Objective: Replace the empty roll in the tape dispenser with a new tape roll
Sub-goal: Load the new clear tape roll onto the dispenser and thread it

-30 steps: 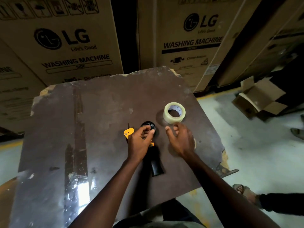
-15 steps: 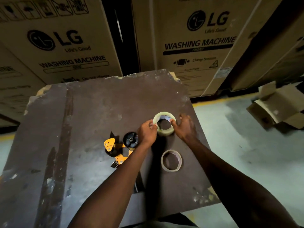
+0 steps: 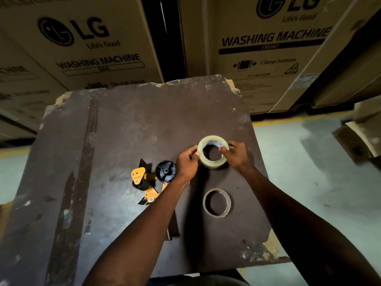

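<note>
- Hands, left (image 3: 187, 164) and right (image 3: 237, 154), are pinching the new tape roll (image 3: 213, 152) from both sides.
- Empty core (image 3: 216, 202) is lying out at 6 o'clock.
- Tape dispenser (image 3: 153, 181) is waiting at 9 o'clock, spindle bare; loading appears still ahead.

Left hand (image 3: 186, 165) off the dispenser (image 3: 153, 181), now gripping the new tape roll (image 3: 213, 152) alongside right hand (image 3: 237, 154); empty core (image 3: 216, 202) uncovered on worktop (image 3: 123, 131).

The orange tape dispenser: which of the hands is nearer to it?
Left. The left hand is right beside the tape dispenser; the right hand is beyond the new tape roll.
</note>
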Tool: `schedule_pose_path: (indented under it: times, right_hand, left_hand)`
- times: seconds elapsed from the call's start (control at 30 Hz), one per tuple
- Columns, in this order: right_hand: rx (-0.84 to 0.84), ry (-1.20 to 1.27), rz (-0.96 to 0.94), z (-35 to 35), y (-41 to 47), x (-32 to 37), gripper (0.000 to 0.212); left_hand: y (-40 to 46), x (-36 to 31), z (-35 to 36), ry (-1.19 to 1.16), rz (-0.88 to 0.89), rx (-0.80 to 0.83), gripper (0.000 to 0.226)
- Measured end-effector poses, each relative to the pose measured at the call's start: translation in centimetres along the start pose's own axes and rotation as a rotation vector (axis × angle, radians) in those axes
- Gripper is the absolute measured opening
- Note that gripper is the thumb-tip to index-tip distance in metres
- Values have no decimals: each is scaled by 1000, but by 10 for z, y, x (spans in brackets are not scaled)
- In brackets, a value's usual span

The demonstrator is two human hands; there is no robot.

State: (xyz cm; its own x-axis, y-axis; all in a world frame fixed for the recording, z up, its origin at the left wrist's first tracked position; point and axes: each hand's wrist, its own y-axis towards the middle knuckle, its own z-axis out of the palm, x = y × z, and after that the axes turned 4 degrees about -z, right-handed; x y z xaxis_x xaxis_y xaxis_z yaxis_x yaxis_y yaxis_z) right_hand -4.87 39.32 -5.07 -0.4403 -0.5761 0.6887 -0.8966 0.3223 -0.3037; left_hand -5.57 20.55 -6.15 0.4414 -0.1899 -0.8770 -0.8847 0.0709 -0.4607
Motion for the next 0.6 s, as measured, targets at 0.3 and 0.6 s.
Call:
schedule_pose_path:
  times: [0.3, 0.6]
  right_hand:
    - [-62, 216, -87, 5, -39, 40, 13]
    - [-56, 177, -88, 51, -92, 94, 20]
  left_hand:
    - [-42, -20, -56, 52, 164, 32, 36]
    - [-73, -1, -147, 229, 347, -110, 19]
